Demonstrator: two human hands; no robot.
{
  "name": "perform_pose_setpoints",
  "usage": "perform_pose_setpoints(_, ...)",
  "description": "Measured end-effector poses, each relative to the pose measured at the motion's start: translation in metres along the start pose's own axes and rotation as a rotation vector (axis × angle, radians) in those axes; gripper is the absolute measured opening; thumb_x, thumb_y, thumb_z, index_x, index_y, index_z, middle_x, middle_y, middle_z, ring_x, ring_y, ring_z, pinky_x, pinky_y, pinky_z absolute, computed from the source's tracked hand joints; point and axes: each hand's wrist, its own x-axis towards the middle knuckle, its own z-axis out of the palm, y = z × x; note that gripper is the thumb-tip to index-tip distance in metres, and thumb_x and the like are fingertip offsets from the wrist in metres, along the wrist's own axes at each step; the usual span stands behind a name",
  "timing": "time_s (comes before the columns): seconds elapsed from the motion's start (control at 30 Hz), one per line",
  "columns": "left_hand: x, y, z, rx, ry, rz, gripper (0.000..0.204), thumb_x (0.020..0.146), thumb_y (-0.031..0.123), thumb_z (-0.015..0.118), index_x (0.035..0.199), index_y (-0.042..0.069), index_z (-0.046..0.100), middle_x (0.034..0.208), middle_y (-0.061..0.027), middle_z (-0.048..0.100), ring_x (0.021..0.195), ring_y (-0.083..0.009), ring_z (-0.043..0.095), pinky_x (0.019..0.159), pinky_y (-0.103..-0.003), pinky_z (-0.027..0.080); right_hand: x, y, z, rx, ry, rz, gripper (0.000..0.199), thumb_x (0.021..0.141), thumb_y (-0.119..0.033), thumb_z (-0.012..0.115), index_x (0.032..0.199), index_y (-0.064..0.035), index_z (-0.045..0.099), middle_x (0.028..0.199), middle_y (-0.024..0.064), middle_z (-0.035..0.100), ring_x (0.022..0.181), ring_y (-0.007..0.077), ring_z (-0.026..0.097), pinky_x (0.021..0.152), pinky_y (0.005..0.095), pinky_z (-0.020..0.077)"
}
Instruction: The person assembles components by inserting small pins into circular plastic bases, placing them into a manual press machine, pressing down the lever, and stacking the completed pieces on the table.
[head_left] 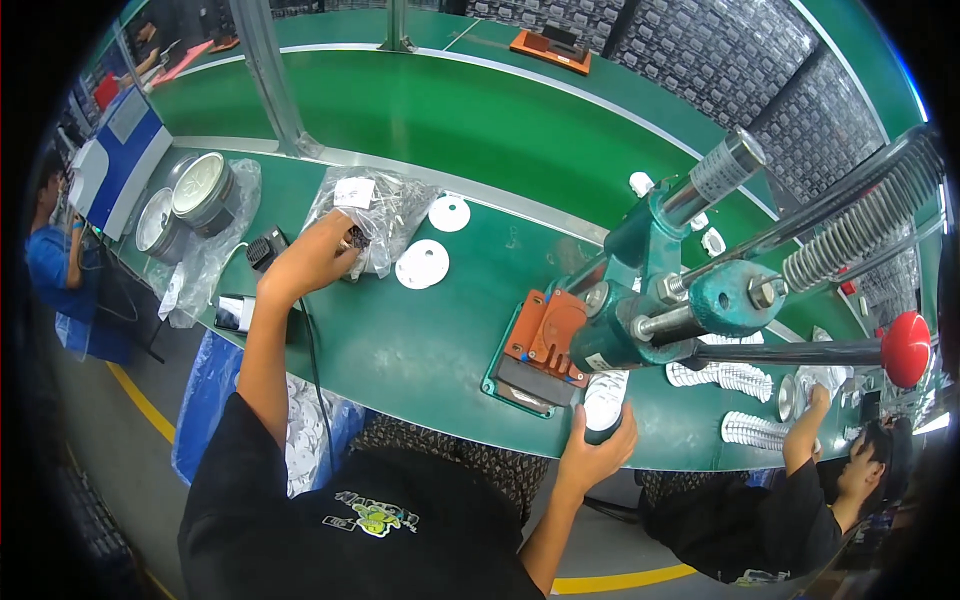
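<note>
My left hand (pixel 318 252) reaches to the mouth of a clear plastic bag (pixel 395 212) full of small metal parts. Its fingers curl in at the dark opening, and what they pinch is hidden. Two flat white discs with holes (pixel 422 264) lie beside the bag. With thumb and fingers spread around its sides, my right hand (pixel 598 455) grips a stack of white round discs (pixel 604 402) at the bench's near edge. That stack stands next to the orange fixture (pixel 545 335) of a green lever press (pixel 660 290).
The press's red-knobbed lever (pixel 905 349) juts right. Rows of white discs (pixel 755 430) lie near a co-worker (pixel 850 480). Round tins (pixel 205 190), a black device (pixel 266 248) and a cable occupy the left. A blue-lined bin (pixel 210 400) stands below the bench.
</note>
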Motion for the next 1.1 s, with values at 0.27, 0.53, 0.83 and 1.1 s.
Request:
perform_pose_setpoints(0.27, 0.005, -0.006, -0.013, -0.199, -0.264, -0.066, 0.04, 0.072, 0.002, 0.068, 0.109, 0.001, 0.054, 0.1, -0.0114, 0.055, 0.091, -0.0243, 0.056, 0.082, -0.033, 0.048, 0.001, -0.002, 0.0, 0.001, 0.014, -0.004, 0.062, 0.074, -0.03, 0.078, 0.124, -0.0023, 0.053, 0.12, 0.0167, 0.056, 0.115, 0.0355, 0.05, 0.099, 0.0463, 0.0365)
perform_pose_setpoints(0.53, 0.013, -0.009, -0.007, -0.134, -0.282, -0.142, 0.039, 0.067, 0.003, 0.071, 0.103, 0.001, 0.06, 0.095, -0.0098, 0.057, 0.087, -0.022, 0.058, 0.081, -0.03, 0.049, 0.0, 0.002, 0.002, 0.016, 0.016, 0.021, 0.056, 0.077, -0.026, 0.076, 0.123, -0.0027, 0.054, 0.121, 0.0166, 0.057, 0.115, 0.0354, 0.05, 0.099, 0.0458, 0.0372)
perform_pose_setpoints(0.83, 0.001, 0.013, -0.01, 0.01, -0.116, -0.106, 0.026, 0.072, 0.003, 0.065, 0.097, -0.001, 0.062, 0.096, -0.0167, 0.061, 0.089, -0.0319, 0.063, 0.082, -0.038, 0.051, -0.001, 0.0, 0.001, 0.0, 0.031, -0.022, 0.052, 0.078, -0.024, 0.075, 0.122, -0.0023, 0.056, 0.119, 0.0161, 0.058, 0.114, 0.0347, 0.051, 0.098, 0.0459, 0.0373)
perform_pose_setpoints(1.1, 0.006, 0.011, -0.003, -0.026, -0.065, -0.087, 0.025, 0.07, -0.001, 0.061, 0.095, -0.002, 0.06, 0.09, -0.0168, 0.063, 0.085, -0.0316, 0.064, 0.078, -0.038, 0.051, 0.002, 0.003, 0.003, 0.005, 0.064, -0.036, 0.052, 0.077, -0.021, 0.075, 0.121, -0.0024, 0.056, 0.118, 0.0174, 0.058, 0.112, 0.0364, 0.052, 0.098, 0.0462, 0.0381)
